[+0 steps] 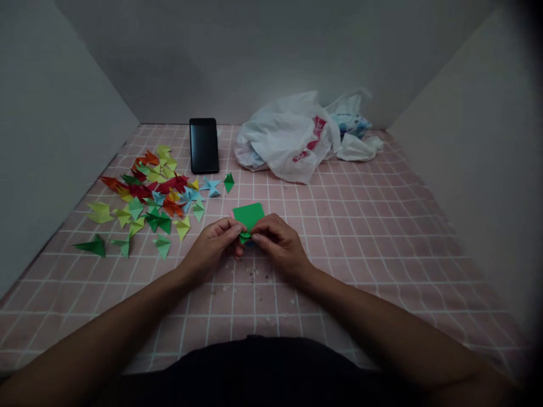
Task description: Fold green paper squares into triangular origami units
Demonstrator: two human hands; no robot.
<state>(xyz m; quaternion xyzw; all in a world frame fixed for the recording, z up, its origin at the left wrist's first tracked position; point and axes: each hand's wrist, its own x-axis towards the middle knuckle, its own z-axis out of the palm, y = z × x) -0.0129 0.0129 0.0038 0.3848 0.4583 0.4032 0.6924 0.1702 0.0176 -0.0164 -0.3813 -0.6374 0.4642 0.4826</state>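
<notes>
I see loose, pointed, multicoloured folded-paper pieces at left, scattered over the pink, white-gridded cloth. Next, farther back: a flat, black, rectangular device, screen dark. My left hand has its fingers closed in a pinch on the near end of a bright green paper sheet, which sits at centre between both hands, its near end folded. Small dark-green folded-paper diamond lies beyond. My right hand: fingers pinched too, same near end. Behind it, a crumpled white plastic bag with red print.
</notes>
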